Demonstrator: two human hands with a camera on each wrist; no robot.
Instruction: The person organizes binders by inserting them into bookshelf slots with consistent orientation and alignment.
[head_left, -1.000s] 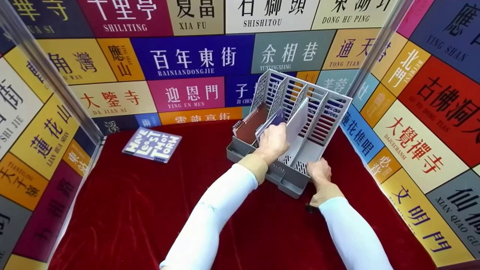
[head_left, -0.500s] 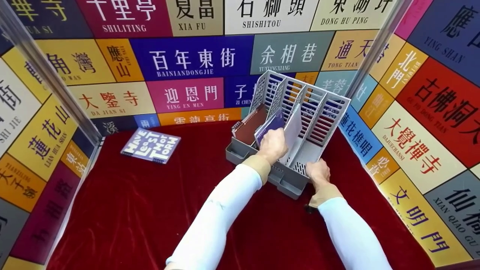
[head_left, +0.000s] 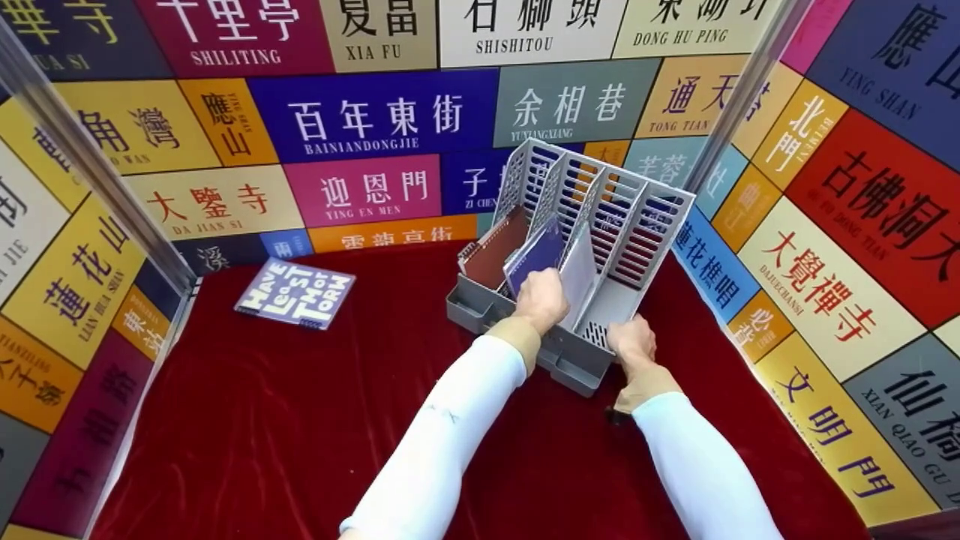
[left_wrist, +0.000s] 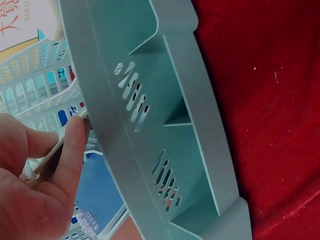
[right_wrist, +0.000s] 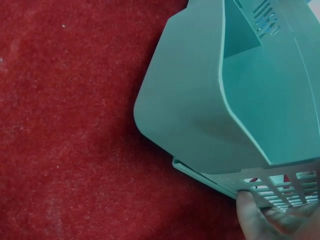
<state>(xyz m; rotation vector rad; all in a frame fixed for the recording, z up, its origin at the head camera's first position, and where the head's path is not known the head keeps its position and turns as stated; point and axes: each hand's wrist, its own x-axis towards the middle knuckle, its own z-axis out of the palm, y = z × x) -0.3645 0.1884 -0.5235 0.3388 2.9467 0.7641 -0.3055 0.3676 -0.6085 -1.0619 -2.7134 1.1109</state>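
A grey file rack [head_left: 660,247] with upright dividers and a front trough stands tilted on the cloth. My left hand [head_left: 543,298] is at its front and pinches the near edge of a pale spiral notebook [head_left: 579,274], which stands in a middle slot. In the left wrist view, the thumb and fingers of my left hand [left_wrist: 45,175] close on that thin edge. To its left stands a blue-purple spiral notebook [head_left: 536,259], then a brown one [head_left: 495,251]. My right hand [head_left: 632,339] grips the rack's lower right side, its fingertips at the slotted wall in the right wrist view.
A purple spiral notebook with white lettering [head_left: 296,292] lies flat at the back left. Dark red cloth [head_left: 300,420] covers the surface. Panels printed with Chinese characters [head_left: 375,112] enclose the back and both sides, close behind the rack.
My left hand has moved slightly down and toward the front, and the pale notebook's top now sits lower in its slot. My right hand keeps its hold on the rack.
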